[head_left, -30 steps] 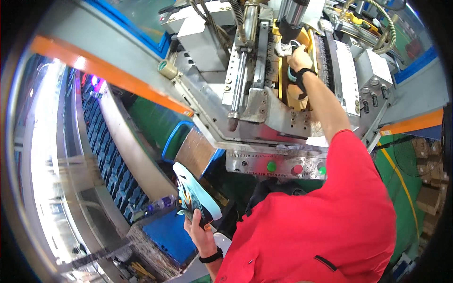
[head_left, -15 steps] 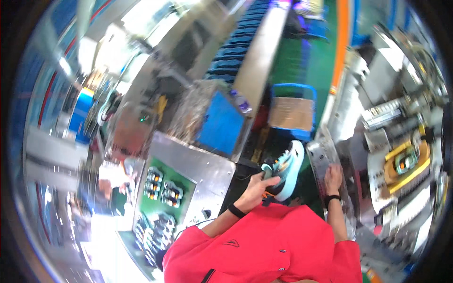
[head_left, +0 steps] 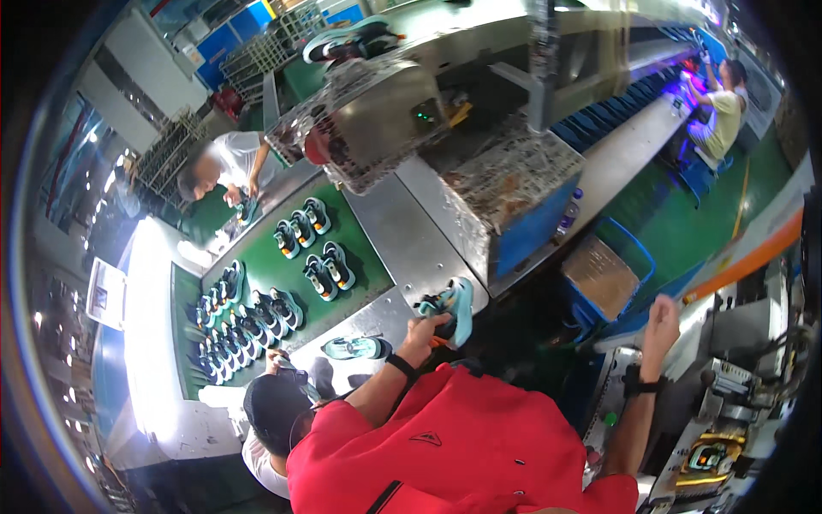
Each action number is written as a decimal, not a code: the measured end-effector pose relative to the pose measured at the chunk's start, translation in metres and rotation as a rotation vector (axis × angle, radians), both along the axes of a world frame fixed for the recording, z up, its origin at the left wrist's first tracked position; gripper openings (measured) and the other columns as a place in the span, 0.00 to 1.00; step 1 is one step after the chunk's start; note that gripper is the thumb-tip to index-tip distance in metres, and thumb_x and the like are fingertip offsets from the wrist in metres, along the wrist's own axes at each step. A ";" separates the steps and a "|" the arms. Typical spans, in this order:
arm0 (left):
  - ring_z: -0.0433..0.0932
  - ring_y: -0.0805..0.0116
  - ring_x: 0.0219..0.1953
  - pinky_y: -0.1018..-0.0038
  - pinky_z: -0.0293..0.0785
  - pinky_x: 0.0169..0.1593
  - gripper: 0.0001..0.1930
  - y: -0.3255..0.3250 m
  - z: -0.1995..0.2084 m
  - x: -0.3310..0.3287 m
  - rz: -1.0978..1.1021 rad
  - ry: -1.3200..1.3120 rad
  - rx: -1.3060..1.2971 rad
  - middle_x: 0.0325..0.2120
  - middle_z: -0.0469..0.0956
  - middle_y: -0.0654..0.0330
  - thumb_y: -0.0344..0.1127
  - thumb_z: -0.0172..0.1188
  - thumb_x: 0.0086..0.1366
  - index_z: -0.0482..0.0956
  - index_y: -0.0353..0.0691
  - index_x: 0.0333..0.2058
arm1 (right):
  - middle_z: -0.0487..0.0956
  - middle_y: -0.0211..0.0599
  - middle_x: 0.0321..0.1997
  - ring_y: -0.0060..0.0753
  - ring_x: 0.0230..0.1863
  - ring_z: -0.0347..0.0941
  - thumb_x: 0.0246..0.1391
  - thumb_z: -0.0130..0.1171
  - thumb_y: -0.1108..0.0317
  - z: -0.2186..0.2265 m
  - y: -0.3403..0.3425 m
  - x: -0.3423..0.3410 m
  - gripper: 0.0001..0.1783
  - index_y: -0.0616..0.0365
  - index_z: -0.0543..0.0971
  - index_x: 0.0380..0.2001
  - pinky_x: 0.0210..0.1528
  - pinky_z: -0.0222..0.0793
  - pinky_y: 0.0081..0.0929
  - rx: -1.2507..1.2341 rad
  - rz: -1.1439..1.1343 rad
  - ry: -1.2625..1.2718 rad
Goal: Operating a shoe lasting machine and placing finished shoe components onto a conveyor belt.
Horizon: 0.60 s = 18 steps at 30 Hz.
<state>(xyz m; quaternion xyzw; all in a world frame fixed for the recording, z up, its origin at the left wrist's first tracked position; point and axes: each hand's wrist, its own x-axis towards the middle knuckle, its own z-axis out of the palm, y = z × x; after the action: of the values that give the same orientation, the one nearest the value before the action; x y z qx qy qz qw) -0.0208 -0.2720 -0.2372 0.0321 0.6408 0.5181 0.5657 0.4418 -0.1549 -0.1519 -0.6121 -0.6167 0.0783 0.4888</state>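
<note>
My left hand (head_left: 418, 341) is closed around the ankle part of a teal sneaker (head_left: 463, 310) with a pale teal sole and orange touches. The sneaker is tilted, its sole facing right, beside the corner of the metal worktable (head_left: 399, 310). My right hand (head_left: 661, 324) is raised at the right near a machine (head_left: 745, 385), its fingers curled in and nothing visible in them. Left of my left hand, another teal shoe (head_left: 351, 348) lies on the pale table edge. Several dark and white sneakers (head_left: 244, 330) stand in rows on the green tabletop (head_left: 257, 268).
A person in a black cap (head_left: 276, 409) is close at my left. Across the table, a person in white (head_left: 231, 167) handles a shoe. A blue-framed cart (head_left: 602, 276) and a conveyor (head_left: 634, 137) lie ahead. Another person in yellow (head_left: 723, 120) sits beside the conveyor.
My view has swung left, bringing the shoe-covered table into full sight. My left hand, with the sneaker, is now beside the table's corner. My right hand has come off the metal machine edge.
</note>
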 end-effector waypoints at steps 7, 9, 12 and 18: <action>0.81 0.61 0.31 0.63 0.80 0.33 0.14 0.074 -0.084 -0.183 0.343 0.033 0.084 0.31 0.79 0.56 0.25 0.69 0.49 0.78 0.30 0.35 | 0.81 0.34 0.40 0.26 0.38 0.75 0.54 0.61 0.76 0.231 0.148 -0.245 0.12 0.58 0.79 0.44 0.41 0.70 0.24 0.327 0.497 -0.364; 0.80 0.58 0.34 0.61 0.78 0.34 0.16 0.095 -0.072 -0.229 0.433 -0.020 0.017 0.33 0.78 0.52 0.26 0.68 0.51 0.76 0.28 0.37 | 0.81 0.35 0.45 0.29 0.44 0.76 0.54 0.62 0.73 0.268 0.191 -0.322 0.14 0.59 0.79 0.46 0.46 0.70 0.26 0.434 0.644 -0.510; 0.79 0.58 0.37 0.60 0.77 0.38 0.27 0.138 -0.106 -0.310 0.451 0.091 0.076 0.37 0.76 0.48 0.28 0.69 0.49 0.66 0.25 0.45 | 0.80 0.37 0.50 0.34 0.52 0.75 0.54 0.63 0.69 0.307 0.241 -0.416 0.20 0.56 0.77 0.51 0.53 0.69 0.32 0.405 0.751 -0.637; 0.80 0.58 0.32 0.67 0.77 0.34 0.24 0.200 -0.191 -0.475 0.626 0.426 0.033 0.33 0.79 0.48 0.33 0.70 0.45 0.73 0.23 0.38 | 0.75 0.39 0.59 0.41 0.61 0.69 0.51 0.65 0.54 0.322 0.336 -0.591 0.34 0.53 0.70 0.60 0.60 0.63 0.41 0.450 0.927 -0.872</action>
<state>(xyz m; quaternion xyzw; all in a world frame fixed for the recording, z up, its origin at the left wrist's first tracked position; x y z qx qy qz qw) -0.4957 -0.0723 -0.4278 -0.0490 0.7146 0.6577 0.2333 -0.1496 0.1810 0.1705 -0.1433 -0.9577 -0.1047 0.2263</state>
